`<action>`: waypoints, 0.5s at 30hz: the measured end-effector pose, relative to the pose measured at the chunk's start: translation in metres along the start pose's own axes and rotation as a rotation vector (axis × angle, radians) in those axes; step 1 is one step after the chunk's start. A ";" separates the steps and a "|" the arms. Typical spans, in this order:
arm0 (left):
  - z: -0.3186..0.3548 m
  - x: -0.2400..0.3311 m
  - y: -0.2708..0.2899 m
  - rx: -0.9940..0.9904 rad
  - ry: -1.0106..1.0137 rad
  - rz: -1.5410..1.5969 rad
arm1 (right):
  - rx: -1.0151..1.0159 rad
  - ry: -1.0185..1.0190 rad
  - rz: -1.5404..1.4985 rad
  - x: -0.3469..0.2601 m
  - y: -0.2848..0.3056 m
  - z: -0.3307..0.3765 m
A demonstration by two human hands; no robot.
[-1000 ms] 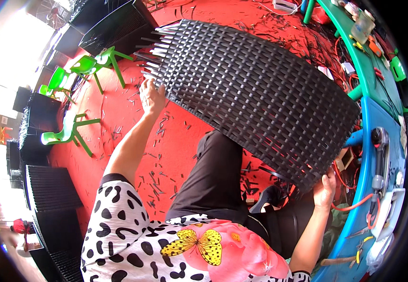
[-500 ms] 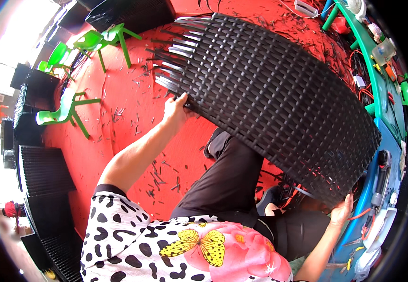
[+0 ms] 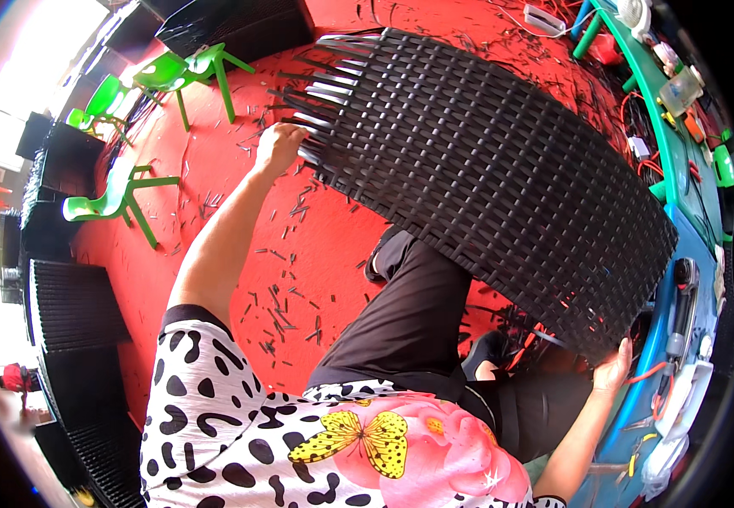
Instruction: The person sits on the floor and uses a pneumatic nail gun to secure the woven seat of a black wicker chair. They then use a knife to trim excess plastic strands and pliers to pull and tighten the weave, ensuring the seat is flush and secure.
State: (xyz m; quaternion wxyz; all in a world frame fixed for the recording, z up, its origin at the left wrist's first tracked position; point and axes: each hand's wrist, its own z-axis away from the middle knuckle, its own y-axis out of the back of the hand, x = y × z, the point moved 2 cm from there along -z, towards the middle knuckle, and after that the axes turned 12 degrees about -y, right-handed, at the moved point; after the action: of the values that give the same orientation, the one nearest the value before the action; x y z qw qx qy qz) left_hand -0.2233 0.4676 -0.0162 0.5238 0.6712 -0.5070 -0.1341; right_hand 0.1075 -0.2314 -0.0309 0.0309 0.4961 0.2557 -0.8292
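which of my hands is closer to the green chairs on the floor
Left. The left hand grips the woven panel's frayed edge, close to the green chairs; the right hand holds the opposite corner, far from them.

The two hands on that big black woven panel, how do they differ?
The left hand grips the woven panel at its far end, where loose strips stick out, arm stretched forward. The right hand holds the near corner, close to the body, by the blue-green bench. Both are bare and grip the panel's edge.
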 end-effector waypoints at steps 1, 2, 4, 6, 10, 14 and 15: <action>-0.004 -0.014 -0.007 -0.123 0.197 0.169 | -0.003 0.001 -0.005 0.000 0.000 0.000; -0.006 -0.027 -0.013 -0.248 0.395 0.335 | -0.007 0.002 -0.011 0.001 0.000 -0.002; -0.004 -0.004 -0.014 -0.217 0.393 0.657 | 0.025 0.013 -0.021 0.001 0.003 0.001; -0.003 0.006 -0.014 -0.287 0.360 0.682 | 0.019 0.053 -0.007 0.001 0.004 0.005; 0.002 -0.033 -0.025 -0.176 0.396 0.766 | 0.066 0.047 -0.024 0.003 -0.010 0.004; 0.005 -0.062 -0.036 0.103 0.224 0.748 | 0.049 0.111 0.042 -0.002 -0.039 0.000; 0.002 -0.058 -0.040 0.171 0.192 0.679 | 0.038 0.106 0.047 -0.003 -0.034 0.003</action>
State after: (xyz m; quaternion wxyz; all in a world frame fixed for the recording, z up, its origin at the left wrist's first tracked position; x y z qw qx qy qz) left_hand -0.2289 0.5119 -0.0713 0.5258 0.5152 -0.6591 0.1540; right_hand 0.0966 -0.2036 -0.0139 0.0273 0.5458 0.2296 -0.8054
